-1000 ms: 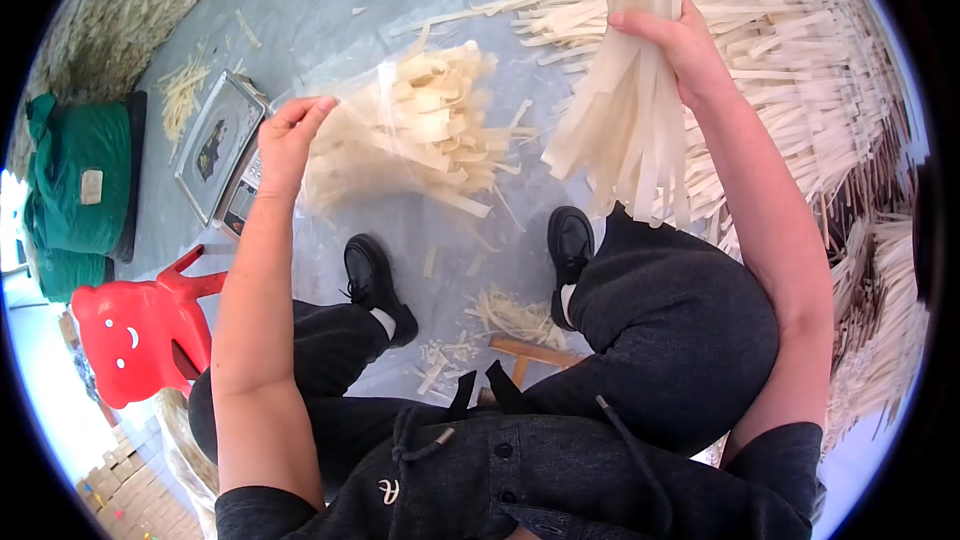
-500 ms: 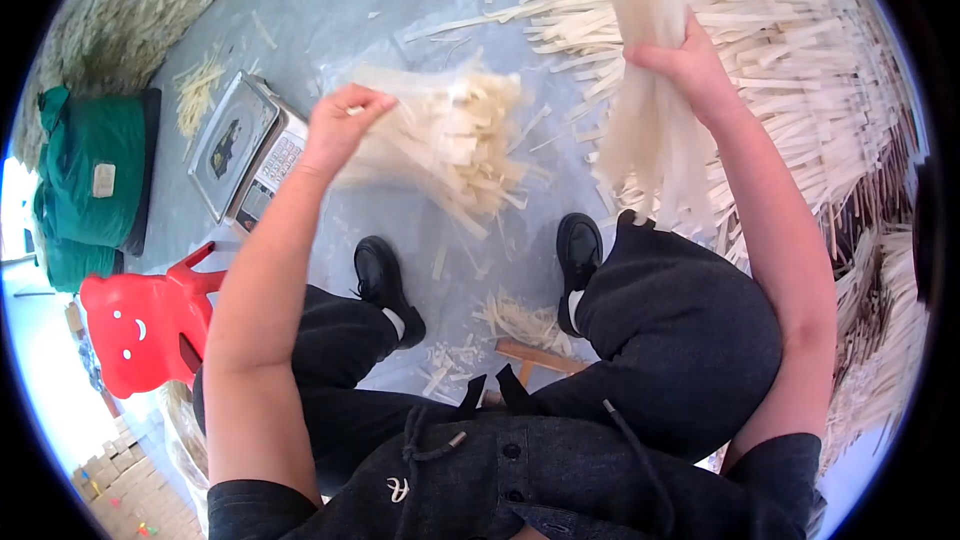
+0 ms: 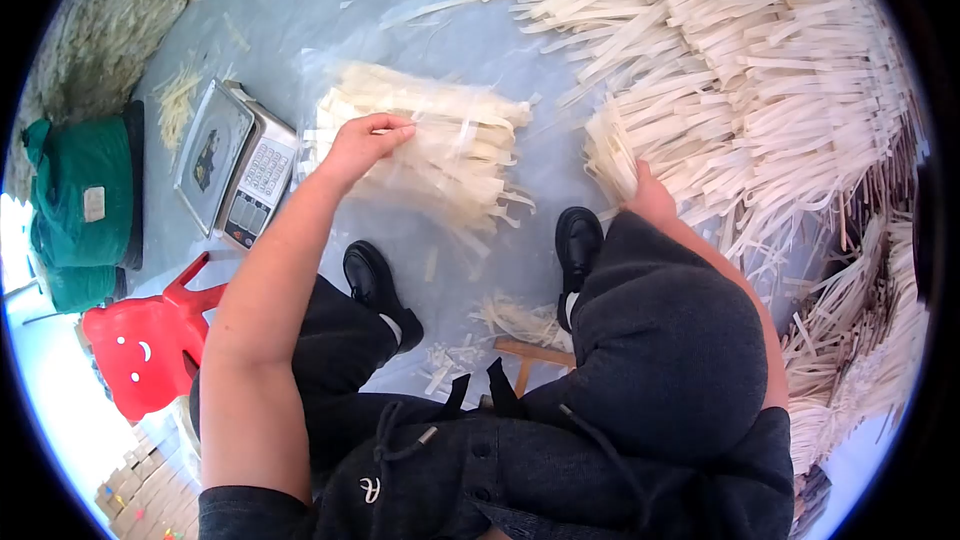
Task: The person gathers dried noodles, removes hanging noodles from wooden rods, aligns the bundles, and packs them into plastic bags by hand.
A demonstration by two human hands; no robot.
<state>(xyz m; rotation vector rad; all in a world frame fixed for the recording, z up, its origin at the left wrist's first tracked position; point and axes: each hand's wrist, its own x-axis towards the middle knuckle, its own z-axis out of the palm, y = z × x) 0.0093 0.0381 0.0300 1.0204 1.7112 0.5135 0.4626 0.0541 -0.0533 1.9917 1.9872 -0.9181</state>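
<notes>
My left hand point(image 3: 366, 148) is pinched closed over a bundle of pale flat strips point(image 3: 450, 140) in clear plastic, its fingertips on what looks like the plastic. The bundle is over the grey floor in front of my feet. My right hand point(image 3: 650, 195) is beyond my right knee, its fingers wrapped round a smaller bunch of pale strips point(image 3: 612, 152). That bunch points away from me, beside the large pile of strips point(image 3: 740, 90). Part of the right hand is hidden by the bunch and the knee.
A digital scale point(image 3: 240, 165) stands on the floor left of the bundle. Further left are a green bag point(image 3: 85, 200) and a red chair point(image 3: 140, 345) with a smiling face. Strip scraps point(image 3: 520, 320) and a small wooden piece point(image 3: 535, 352) lie between my feet.
My right hand has come down and closer with its bunch, which was held up high before. My left hand has moved right, and the wrapped bundle now looks flatter and more spread out.
</notes>
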